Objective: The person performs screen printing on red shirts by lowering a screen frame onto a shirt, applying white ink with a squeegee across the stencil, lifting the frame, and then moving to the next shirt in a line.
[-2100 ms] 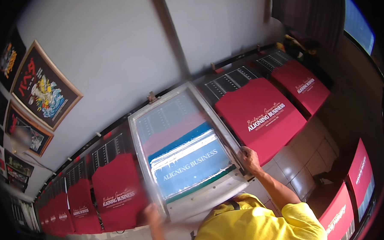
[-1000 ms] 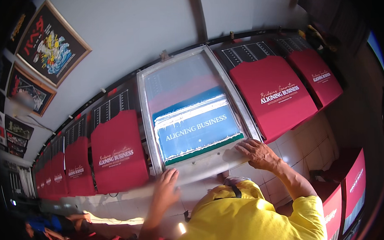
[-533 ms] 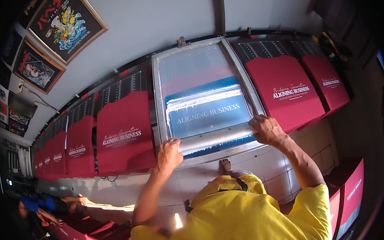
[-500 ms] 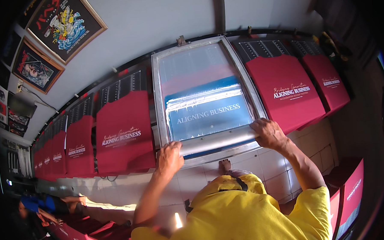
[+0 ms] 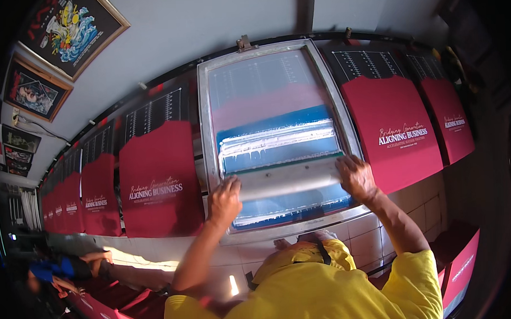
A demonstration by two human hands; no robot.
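Both my hands grip the ends of a wide squeegee [image 5: 287,178] with a pale handle and a dark green blade edge. My left hand [image 5: 225,201] is closed on its left end, my right hand [image 5: 357,179] on its right end. The squeegee lies across the mesh of a metal-framed printing screen [image 5: 206,124], over the middle of the blue stencil area [image 5: 271,121]. White ink [image 5: 277,137] streaks the stencil beyond the squeegee, and a thinner line of it shows on the near side. Under the mesh, a red shirt shows through faintly.
Red printed shirts on boards flank the screen, one on the left [image 5: 160,181] and one on the right [image 5: 392,125], with several more along the row. A clamp [image 5: 243,43] sits at the screen's far edge. Behind on the left, a person in blue [image 5: 58,269] is near more red shirts.
The squeegee has moved away from me up the screen, both hands with it. White ink now shows on the near side of the stencil, and the blade covers most of the lettering.
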